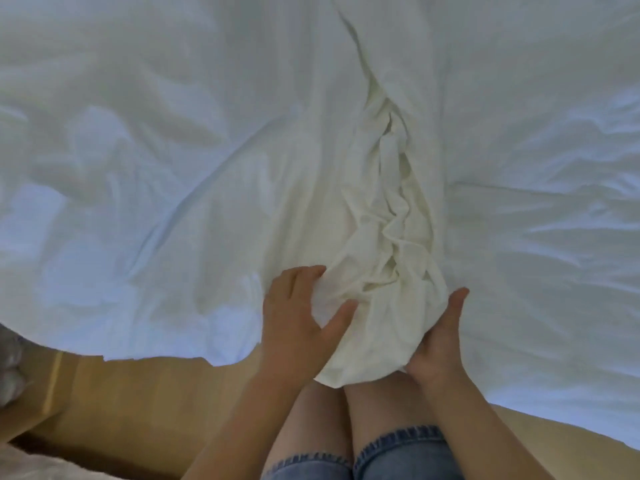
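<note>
A large white bed sheet [207, 150] lies rumpled across the bed and fills most of the head view. A bunched ridge of its cloth [384, 244] runs down the middle toward me. My left hand [298, 317] grips the left side of that bunch, thumb and fingers curled into the folds. My right hand [440, 344] holds the right side of the bunch from below, thumb pointing up along the cloth. The bunch's lower end hangs over my knees.
A wooden bed frame edge [145, 393] shows under the sheet at lower left. A grey object [10, 368] sits at the far left edge. My bare legs and denim shorts [398, 452] are at the bottom.
</note>
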A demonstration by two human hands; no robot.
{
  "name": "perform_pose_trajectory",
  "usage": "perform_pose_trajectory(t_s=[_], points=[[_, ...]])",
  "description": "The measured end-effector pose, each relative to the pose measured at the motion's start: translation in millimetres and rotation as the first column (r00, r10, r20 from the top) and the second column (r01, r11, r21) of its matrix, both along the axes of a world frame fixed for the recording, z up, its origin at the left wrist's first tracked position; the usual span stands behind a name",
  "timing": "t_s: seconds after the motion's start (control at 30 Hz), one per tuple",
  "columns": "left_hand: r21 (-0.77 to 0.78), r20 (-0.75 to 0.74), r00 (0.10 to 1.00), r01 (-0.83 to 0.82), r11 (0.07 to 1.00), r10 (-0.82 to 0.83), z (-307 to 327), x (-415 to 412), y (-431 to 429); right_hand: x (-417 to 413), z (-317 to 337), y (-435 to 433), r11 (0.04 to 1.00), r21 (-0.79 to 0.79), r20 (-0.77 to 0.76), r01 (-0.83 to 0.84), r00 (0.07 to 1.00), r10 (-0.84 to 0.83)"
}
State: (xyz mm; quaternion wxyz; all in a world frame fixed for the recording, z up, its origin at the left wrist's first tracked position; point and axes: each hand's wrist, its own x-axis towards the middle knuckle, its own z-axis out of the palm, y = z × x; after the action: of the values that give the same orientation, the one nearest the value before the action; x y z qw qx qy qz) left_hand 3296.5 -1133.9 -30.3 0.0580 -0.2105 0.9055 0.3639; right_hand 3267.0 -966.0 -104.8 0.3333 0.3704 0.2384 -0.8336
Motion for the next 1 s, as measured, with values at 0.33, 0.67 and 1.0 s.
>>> perform_pose_trajectory(t_s=[0.33, 0.67, 1.0], points=[[0.547, 0.428, 0.491, -0.809, 0.215, 0.759, -44.6, 52.4, -20.9, -1.4, 24.0, -94.6, 0.677, 0.482, -0.313, -0.556, 0.612, 0.726], [0.493, 0.188, 0.572, -0.758, 0.427, 0.798, -44.8, 48.8, -8.1, -13.1, 8.1, -115.2, 0.490, 0.365, -0.246, -0.792, 0.425, 0.871], [0.653, 0.627, 0.208, -0.666, -0.361, 0.751, -45.4, 53.9, -30.0, 2.1, -1.2, -105.8, 0.267, 0.580, -0.058, -0.770, 0.288, 0.956]])
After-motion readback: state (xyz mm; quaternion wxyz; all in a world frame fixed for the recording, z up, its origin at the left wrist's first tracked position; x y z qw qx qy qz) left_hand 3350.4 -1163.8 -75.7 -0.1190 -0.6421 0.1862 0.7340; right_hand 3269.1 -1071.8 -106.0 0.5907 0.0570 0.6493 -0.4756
